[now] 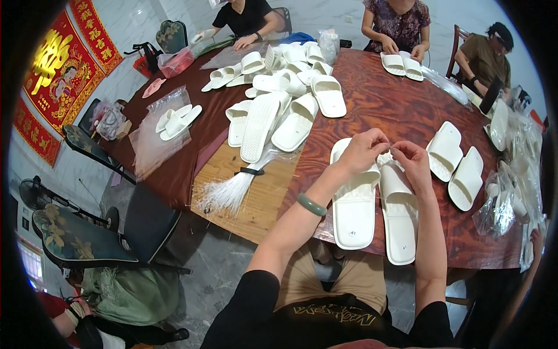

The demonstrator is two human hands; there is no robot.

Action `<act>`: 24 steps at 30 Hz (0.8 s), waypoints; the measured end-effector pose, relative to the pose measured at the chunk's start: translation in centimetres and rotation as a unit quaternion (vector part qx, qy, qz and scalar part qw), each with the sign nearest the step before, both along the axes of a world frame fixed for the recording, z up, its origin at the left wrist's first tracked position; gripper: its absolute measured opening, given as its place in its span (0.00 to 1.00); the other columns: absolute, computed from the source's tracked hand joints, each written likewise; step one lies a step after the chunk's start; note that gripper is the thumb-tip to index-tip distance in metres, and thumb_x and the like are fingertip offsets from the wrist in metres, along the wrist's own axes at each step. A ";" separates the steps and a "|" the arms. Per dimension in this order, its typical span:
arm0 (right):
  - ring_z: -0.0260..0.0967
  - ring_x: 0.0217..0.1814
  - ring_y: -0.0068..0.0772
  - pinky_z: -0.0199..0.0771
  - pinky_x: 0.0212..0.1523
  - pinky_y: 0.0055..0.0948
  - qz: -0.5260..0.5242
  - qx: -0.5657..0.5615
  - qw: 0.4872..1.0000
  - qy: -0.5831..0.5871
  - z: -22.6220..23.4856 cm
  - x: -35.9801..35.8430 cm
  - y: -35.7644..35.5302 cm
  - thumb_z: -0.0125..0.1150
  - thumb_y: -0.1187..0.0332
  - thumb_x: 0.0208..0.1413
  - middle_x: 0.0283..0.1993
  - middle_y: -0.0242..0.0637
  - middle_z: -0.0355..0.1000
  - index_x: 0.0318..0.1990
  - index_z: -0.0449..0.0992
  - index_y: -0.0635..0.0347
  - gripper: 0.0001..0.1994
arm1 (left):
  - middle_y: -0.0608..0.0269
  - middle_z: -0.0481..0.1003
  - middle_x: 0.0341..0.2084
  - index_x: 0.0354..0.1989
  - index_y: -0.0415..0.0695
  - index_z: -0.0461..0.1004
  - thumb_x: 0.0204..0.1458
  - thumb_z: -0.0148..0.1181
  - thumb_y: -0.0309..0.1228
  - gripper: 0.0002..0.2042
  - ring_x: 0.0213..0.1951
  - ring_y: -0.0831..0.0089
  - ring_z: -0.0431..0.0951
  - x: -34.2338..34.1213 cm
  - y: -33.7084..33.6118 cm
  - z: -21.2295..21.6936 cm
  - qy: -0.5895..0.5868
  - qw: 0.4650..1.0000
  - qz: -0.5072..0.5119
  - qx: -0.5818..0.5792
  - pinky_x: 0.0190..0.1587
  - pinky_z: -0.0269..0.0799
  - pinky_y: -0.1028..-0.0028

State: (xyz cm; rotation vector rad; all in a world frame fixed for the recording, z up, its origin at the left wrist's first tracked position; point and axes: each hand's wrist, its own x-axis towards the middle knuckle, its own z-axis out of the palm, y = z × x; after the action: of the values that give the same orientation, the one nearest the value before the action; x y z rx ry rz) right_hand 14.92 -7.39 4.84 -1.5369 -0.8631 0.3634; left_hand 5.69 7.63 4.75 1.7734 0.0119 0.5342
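Observation:
Two white slide slippers lie side by side at the table's near edge, toes away from me: a left slipper (354, 212) and a right slipper (400, 224). Over their toe ends, my left hand (361, 151) has thumb and fingers pinched together. Close by, my right hand (412, 164) is pinched too, its fingertips just short of the left's. Whatever thin thing sits between the fingers is too small to make out. Left of my forearm lies a bundle of thin white plastic strands (224, 192), bound with a black band.
A heap of white slippers (283, 81) covers the table's middle. Another pair (446, 152) rests to my right, beside bagged slippers (511, 174). Clear plastic bags (160, 136) lie at left. A co-worker (401, 26) handles slippers across the table. Chairs (81, 232) stand at left.

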 end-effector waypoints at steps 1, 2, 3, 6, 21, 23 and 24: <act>0.65 0.31 0.14 0.65 0.34 0.16 -0.006 -0.003 1.000 0.003 0.0 -0.1 0.0 0.58 0.74 0.52 0.29 0.27 0.72 0.34 0.75 0.67 0.05 | 0.64 0.75 0.26 0.33 0.37 0.73 0.53 0.54 0.28 0.07 0.28 0.80 0.73 -0.1 0.0 0.1 0.008 1.000 0.004 0.016 0.31 0.69 0.78; 0.65 0.31 0.14 0.65 0.34 0.16 -0.011 -0.006 1.000 0.007 -0.1 -0.1 0.0 0.58 0.74 0.52 0.29 0.27 0.72 0.34 0.75 0.67 0.05 | 0.64 0.76 0.27 0.33 0.37 0.72 0.53 0.54 0.28 0.07 0.28 0.80 0.73 -0.2 0.0 0.2 0.017 0.999 0.008 0.032 0.32 0.69 0.78; 0.65 0.31 0.14 0.65 0.34 0.16 -0.012 -0.006 1.000 0.007 0.0 -0.2 0.0 0.58 0.74 0.52 0.29 0.27 0.72 0.34 0.75 0.67 0.05 | 0.64 0.76 0.27 0.33 0.37 0.72 0.53 0.54 0.28 0.07 0.28 0.80 0.73 -0.3 0.0 0.3 0.017 0.999 0.008 0.031 0.32 0.69 0.78; 0.65 0.31 0.14 0.65 0.34 0.16 -0.008 -0.002 1.000 0.001 0.0 -0.1 -0.1 0.58 0.74 0.52 0.30 0.27 0.72 0.34 0.76 0.67 0.05 | 0.63 0.76 0.27 0.33 0.36 0.72 0.52 0.55 0.28 0.07 0.28 0.79 0.74 -0.4 0.0 0.6 0.030 0.998 0.019 0.053 0.32 0.69 0.77; 0.65 0.30 0.14 0.64 0.33 0.16 -0.010 -0.009 1.000 0.007 0.0 -0.2 -0.1 0.58 0.74 0.52 0.28 0.27 0.72 0.33 0.76 0.66 0.05 | 0.62 0.76 0.26 0.33 0.36 0.73 0.51 0.56 0.28 0.08 0.29 0.78 0.74 -0.3 0.1 0.3 0.021 0.998 0.025 0.061 0.32 0.70 0.76; 0.65 0.30 0.14 0.64 0.33 0.16 -0.011 -0.008 1.000 0.002 0.1 -0.4 0.0 0.58 0.74 0.52 0.28 0.27 0.72 0.33 0.76 0.66 0.05 | 0.62 0.76 0.26 0.33 0.36 0.74 0.51 0.56 0.28 0.08 0.29 0.78 0.74 -0.4 0.1 0.3 0.007 0.997 0.023 0.073 0.32 0.70 0.77; 0.65 0.30 0.14 0.64 0.33 0.16 -0.009 -0.008 1.000 0.003 0.0 -0.3 0.1 0.58 0.74 0.52 0.28 0.27 0.72 0.33 0.76 0.66 0.05 | 0.62 0.76 0.26 0.33 0.36 0.74 0.51 0.56 0.28 0.08 0.29 0.78 0.74 -0.4 0.2 0.3 0.008 0.997 0.025 0.072 0.32 0.70 0.77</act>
State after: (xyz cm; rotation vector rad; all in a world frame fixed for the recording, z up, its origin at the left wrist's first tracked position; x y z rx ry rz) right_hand 14.57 -7.29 4.87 -1.5574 -0.8421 0.3630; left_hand 5.25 7.83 5.03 1.9224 0.0290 0.5682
